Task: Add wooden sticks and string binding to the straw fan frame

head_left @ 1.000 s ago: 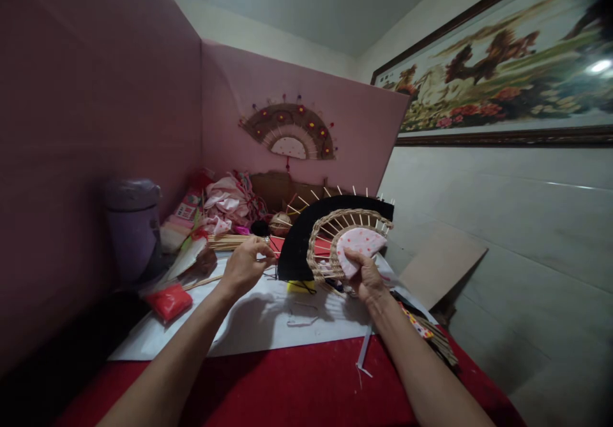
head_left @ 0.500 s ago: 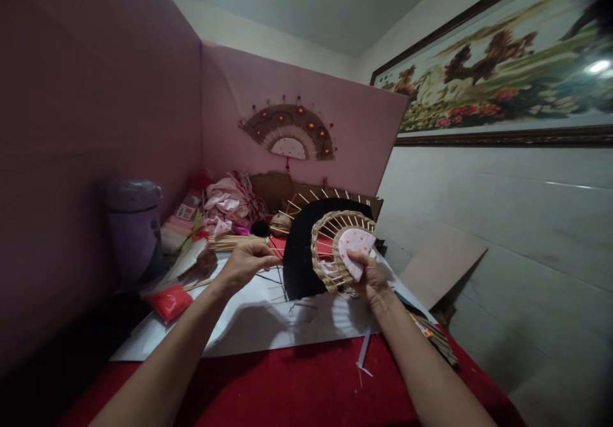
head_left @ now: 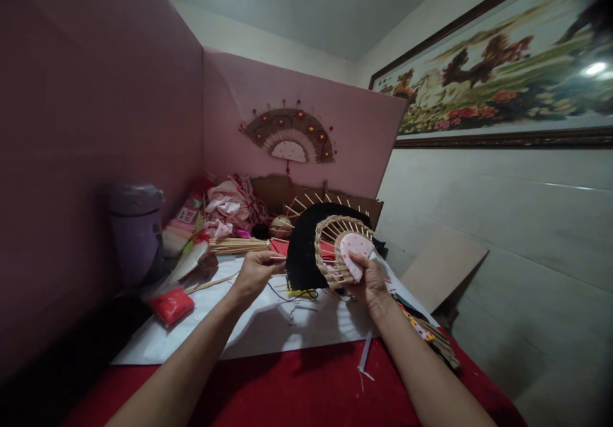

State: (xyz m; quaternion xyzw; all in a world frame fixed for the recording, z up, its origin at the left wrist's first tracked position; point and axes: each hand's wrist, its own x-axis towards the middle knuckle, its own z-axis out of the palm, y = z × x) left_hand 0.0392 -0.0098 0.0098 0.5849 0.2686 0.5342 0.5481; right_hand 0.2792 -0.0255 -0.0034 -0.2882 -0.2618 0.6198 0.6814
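Note:
A handmade fan with a black cloth band [head_left: 306, 248], a braided straw strip [head_left: 322, 239] and thin pale sticks is held above the table. My right hand [head_left: 371, 286] is closed round its half-round base [head_left: 355, 251], which is pale pink with small red dots; the thumb lies on the front. At the fan's left edge, my left hand [head_left: 258, 272] pinches the end of a thin stick beside the black cloth. Stick tips poke out past the band's upper rim. A black cord [head_left: 282, 296] and something yellow show below the fan's lower left corner.
White paper [head_left: 253, 344] covers part of the red tablecloth [head_left: 287, 389]. To the left are a red packet [head_left: 171, 306], a purple container [head_left: 136, 235] and a stick bundle [head_left: 234, 246]. Pink cloth [head_left: 227, 200] is piled behind. A finished-looking fan [head_left: 287, 127] hangs on the pink panel.
The fan has tilted and its left edge has shifted slightly right. My left hand has moved a little right, still pinching at that edge. More of the yellow part shows below the fan.

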